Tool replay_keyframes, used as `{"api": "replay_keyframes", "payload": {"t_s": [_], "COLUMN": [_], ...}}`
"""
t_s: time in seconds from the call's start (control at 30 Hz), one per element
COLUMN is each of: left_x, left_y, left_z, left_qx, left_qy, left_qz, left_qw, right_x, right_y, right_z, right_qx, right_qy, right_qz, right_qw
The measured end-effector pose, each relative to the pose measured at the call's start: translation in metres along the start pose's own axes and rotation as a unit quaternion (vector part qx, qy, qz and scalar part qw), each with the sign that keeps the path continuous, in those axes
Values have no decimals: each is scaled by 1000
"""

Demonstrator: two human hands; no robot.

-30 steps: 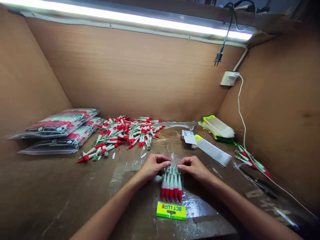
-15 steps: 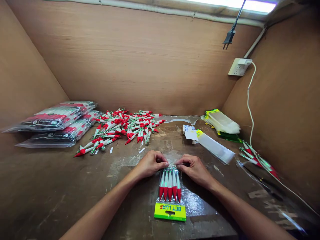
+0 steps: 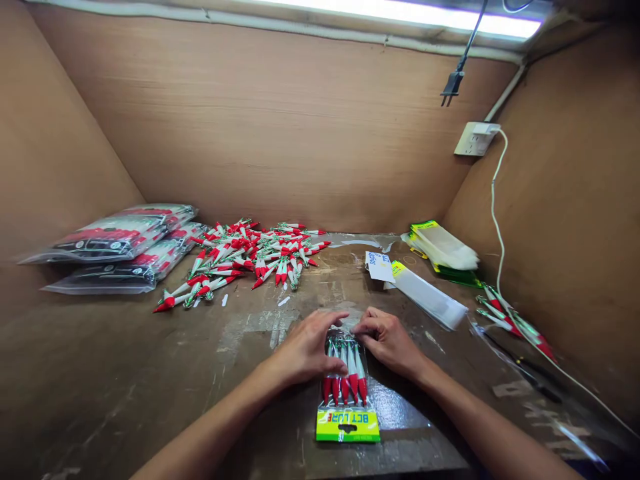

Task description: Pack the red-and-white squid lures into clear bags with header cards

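The bag already holds five lures, loose lures beyond it are unpacked, left hand spread, right hand pinching its far end

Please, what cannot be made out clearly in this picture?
In the head view:
Leftmost lures: partly hidden behind the left hand.
Clear bag, far end: partly covered by the right hand.
Light tube: left part cut off by the upper edge.
Label, smallest print: too small to read.
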State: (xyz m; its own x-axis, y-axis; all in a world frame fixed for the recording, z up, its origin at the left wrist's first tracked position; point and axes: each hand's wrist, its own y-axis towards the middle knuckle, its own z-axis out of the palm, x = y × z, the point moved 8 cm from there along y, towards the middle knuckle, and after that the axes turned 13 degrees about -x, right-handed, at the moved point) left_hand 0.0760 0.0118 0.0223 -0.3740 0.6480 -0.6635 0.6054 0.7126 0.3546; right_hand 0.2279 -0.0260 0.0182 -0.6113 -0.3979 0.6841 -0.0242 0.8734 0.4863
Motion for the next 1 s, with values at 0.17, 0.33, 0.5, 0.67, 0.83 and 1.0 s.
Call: {"api": "replay_keyframes", "payload": {"t_s": [0.17, 0.33, 0.5, 0.67, 0.83, 1.0], "left_x": [-6, -13, -11, -10, -15, -13], "left_y": [-14, -23, -24, -21, -20, -22], "left_z": [-3, -4, -5, -7, -7, -5], "left_qx": [-32, -55, -64, -55, -43, -59], "left_qy": [60, 106, 136, 140, 134, 113], "left_qz": [-18, -1, 1, -7, -2, 1], "left_qw": [998, 993, 989, 989, 990, 992], "right_x": [18, 26, 28, 40, 51, 58], "right_y": [-5, -9, -12, -12, -11, -12], "right_z": [-5, -10, -9, -8, -2, 2], "right_qx": [37, 60, 65, 26, 15, -8], "right_qy": [-34, -70, -71, -78, -118, -172], "right_qz": [-34, -58, -58, -65, -106, -159], "right_qw": [998, 994, 994, 995, 987, 972]}}
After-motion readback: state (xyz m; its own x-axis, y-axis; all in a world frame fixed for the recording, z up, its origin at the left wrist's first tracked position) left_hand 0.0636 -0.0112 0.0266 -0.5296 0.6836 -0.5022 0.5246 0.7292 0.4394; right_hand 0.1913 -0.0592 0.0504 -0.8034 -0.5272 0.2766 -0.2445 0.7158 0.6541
